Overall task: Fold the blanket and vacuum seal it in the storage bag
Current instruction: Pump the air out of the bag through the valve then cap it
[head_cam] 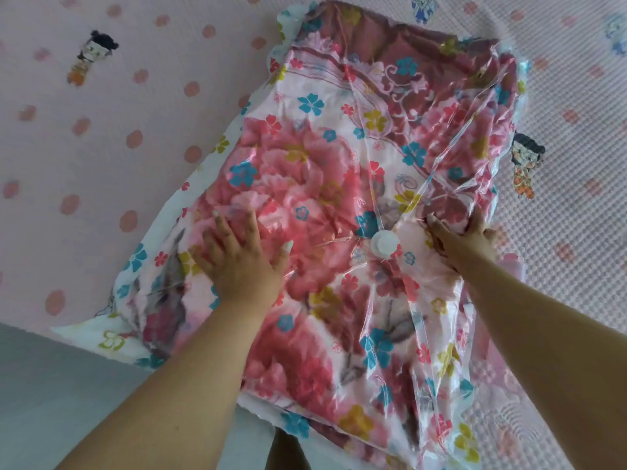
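A folded pink floral blanket [305, 171] lies inside a clear plastic storage bag [481, 106] printed with small blue, yellow and red flowers, spread across the bed. A round white valve [384, 244] sits on top of the bag near the middle. My left hand [242, 256] presses flat on the bag to the left of the valve, fingers spread. My right hand [468, 237] presses down on the bag's right side, just right of the valve, fingers extended and partly sunk into the plastic.
The bag rests on a pink bedsheet [101, 130] with dots and cartoon figures [90, 56]. A textured white-pink cover [576, 198] lies to the right. The bed's edge and grey floor [51, 385] are at the lower left.
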`<state>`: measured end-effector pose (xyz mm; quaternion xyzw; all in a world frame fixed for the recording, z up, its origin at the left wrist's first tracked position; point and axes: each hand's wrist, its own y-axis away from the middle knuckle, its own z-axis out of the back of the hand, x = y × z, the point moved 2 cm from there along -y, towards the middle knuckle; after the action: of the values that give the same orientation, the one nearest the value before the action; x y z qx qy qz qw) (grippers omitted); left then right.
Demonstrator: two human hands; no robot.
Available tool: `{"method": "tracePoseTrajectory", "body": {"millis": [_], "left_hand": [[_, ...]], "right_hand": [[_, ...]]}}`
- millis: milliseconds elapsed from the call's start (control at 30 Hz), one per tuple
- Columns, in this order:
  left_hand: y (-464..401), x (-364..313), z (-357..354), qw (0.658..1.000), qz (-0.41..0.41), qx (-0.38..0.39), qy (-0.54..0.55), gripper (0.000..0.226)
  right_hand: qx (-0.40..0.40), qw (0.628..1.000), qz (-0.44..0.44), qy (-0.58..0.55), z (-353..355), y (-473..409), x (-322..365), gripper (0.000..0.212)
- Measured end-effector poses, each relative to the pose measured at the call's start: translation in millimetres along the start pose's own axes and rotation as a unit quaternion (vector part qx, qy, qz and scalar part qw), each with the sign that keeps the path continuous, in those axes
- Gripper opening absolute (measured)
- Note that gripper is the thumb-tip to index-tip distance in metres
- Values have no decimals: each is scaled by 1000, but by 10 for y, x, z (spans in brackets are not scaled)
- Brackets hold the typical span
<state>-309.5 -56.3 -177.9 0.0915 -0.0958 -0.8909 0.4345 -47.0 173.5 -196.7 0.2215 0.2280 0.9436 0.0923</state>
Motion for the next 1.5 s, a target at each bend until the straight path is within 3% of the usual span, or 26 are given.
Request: {"method": "tracePoseTrajectory", "body": {"millis": [133,367,600,733,1000,1500], "left_hand": [[-105,128,-22,999,1,15,-30,82],[-289,574,64,999,38,7,-30,80],[-493,1208,259,993,116,1,-4,72],[-391,1386,247,994,92,48,22,76],[-769,2513,250,992,110,58,33,88],[-1900,4017,757,981,154,102,57,85]], "right_hand": [[3,999,23,-34,-86,65,148,99],[37,996,78,-21,-379,238,687,107],[74,990,123,-3,-968,551,1484,106],[101,983,152,17,-1441,890,2029,101],[129,968,213,30,-2325,1396,3106,98],[157,953,257,16,-3302,1769,4788,87]]}}
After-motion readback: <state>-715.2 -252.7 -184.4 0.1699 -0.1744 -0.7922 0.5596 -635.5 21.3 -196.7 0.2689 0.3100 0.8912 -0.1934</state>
